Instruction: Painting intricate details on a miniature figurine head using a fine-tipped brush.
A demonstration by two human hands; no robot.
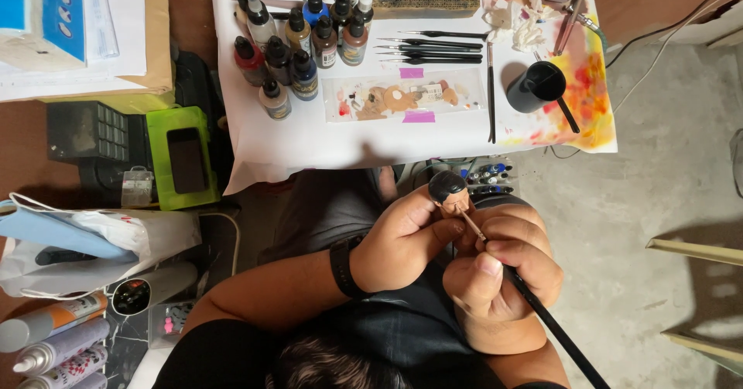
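Black, glossy paint covers the top of a small figure head, which sits above the person's lap, just in front of the near edge of the white-covered table. Below the dark cap a flesh-toned face shows, partly hidden by fingers. The left hand has it pinched between thumb and fingertips, closed around its lower part, with a black wristband on that wrist.

A thin paintbrush runs on a long diagonal: its black handle comes up from the lower right, passes through the right hand, and its pale ferrule and tip end at the flesh-toned side of the figure head. So the piece lies up and to the left of the brush grip, along the brush's own axis. The right hand is closed on the handle in a pen hold, thumb on top, and its knuckles rest against the left hand's fingers. Whether the tip touches the surface is too small to tell.

Further out, on the table, stand a cluster of dropper paint bottles, a row of spare brushes, a taped-down clear palette sheet with brownish dabs, and a black cup on paper stained yellow and red. Spray cans lie at the lower left.
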